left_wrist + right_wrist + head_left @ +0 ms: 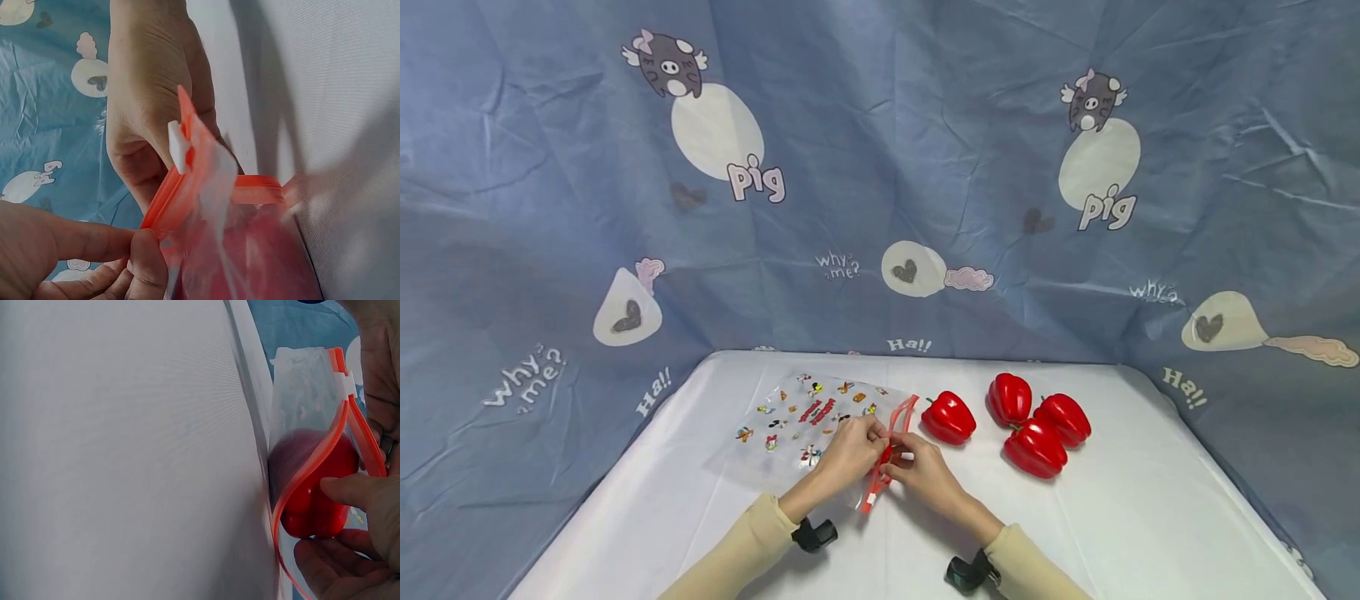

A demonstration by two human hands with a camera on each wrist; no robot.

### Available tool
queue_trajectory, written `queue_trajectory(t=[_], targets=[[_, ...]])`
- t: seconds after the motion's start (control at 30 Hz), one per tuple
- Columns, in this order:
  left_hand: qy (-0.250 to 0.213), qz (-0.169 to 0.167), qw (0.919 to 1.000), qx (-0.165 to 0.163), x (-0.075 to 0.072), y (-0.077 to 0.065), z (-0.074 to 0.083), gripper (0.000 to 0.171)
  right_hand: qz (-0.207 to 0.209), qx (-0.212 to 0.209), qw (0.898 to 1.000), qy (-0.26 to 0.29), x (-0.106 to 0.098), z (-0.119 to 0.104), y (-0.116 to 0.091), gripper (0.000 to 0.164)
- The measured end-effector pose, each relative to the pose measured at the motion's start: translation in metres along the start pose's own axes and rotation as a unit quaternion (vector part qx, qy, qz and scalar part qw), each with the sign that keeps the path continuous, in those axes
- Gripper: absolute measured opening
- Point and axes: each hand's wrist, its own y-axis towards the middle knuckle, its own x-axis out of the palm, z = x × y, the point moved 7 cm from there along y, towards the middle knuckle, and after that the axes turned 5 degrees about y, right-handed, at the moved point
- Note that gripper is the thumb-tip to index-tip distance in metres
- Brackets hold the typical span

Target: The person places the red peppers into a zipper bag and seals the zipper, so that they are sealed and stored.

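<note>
A clear zip bag [790,429] with cartoon prints and an orange-red zip edge lies on the white table, its mouth facing right. In the left wrist view, my left hand [81,256] pinches the zip edge [169,200] between thumb and finger. A white slider [178,148] sits on that edge. My right hand [928,475] is at the bag's mouth. The right wrist view shows a red bell pepper [315,503] inside the opening, partly behind the clear plastic. My right hand [350,556] holds it, thumb on its side and fingers beneath.
One red bell pepper [949,418] lies just right of the bag's mouth. Farther right, three more sit close together: a rear pepper [1009,398], a right pepper [1066,418] and a front pepper [1036,450]. A blue patterned cloth [865,167] hangs behind the table.
</note>
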Motion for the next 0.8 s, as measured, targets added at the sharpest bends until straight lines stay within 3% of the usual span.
queue_trajectory(t=[0.63,0.8], targets=[[-0.001,0.011,0.9999,-0.004,-0.0023,0.0028,-0.0040,0.005,0.009,0.022,1.000,-0.005,-0.0001,-0.0033,-0.0032,0.046],[-0.013,0.006,0.9998,-0.011,-0.0025,0.0037,-0.0065,0.004,0.017,0.011,1.000,0.000,-0.0036,-0.0048,-0.0053,0.045]])
